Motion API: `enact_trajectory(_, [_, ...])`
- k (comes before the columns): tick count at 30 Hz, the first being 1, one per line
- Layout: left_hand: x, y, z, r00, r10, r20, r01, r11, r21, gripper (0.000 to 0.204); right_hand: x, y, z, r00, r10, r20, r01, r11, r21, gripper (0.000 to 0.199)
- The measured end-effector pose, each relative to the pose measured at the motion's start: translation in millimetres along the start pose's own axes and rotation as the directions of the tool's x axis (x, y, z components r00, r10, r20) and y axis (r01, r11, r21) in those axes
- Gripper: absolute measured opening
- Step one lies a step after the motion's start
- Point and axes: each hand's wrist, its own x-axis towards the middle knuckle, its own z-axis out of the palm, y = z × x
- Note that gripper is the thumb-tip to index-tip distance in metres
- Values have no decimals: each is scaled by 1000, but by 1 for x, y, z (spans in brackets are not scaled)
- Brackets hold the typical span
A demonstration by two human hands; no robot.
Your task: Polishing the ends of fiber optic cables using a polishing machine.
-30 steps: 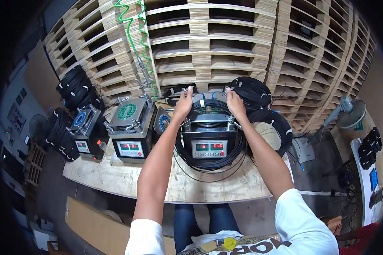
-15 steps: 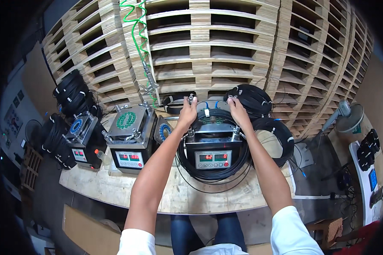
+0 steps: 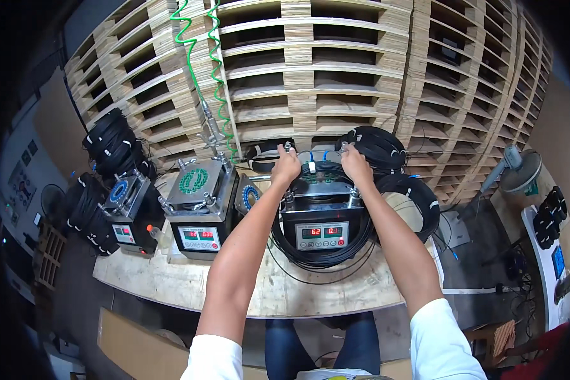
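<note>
A black fibre-polishing machine (image 3: 321, 216) with a metal top and lit red digits stands in front of me on the wooden table. My left hand (image 3: 287, 166) closes round the metal clamp knob (image 3: 288, 146) at its far left corner. At the far right corner, the fingers of my right hand (image 3: 358, 167) are wrapped round the matching clamp knob (image 3: 344, 146). Between the hands, blue-ended connectors (image 3: 325, 156) stand on the top plate. A coil of black cable (image 3: 323, 258) hangs over the machine's front and sides.
Two similar machines stand to the left, one with a green ring (image 3: 194, 181), one with a blue ring (image 3: 118, 191). Black cable coils (image 3: 372, 151) lie behind on the right. An air gun (image 3: 212, 123) hangs from a green coiled hose before stacked wooden pallets (image 3: 297, 69).
Both hands stay on the clamp knobs, with slight shifts in their grip. The machine's red digits have changed. The view has shifted a little, and the air gun hangs further left.
</note>
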Motion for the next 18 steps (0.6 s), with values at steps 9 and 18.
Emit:
enact_trajectory(9, [-12, 1, -6, 990, 118, -74, -127, 984, -121, 70, 12, 15, 12, 1000, 0, -32, 5, 988, 151, 47])
enact_trajectory(18, [-26, 22, -13, 1000, -14, -25, 13, 1000, -22, 83, 39, 41, 24, 993, -95, -75, 109, 968, 224, 49])
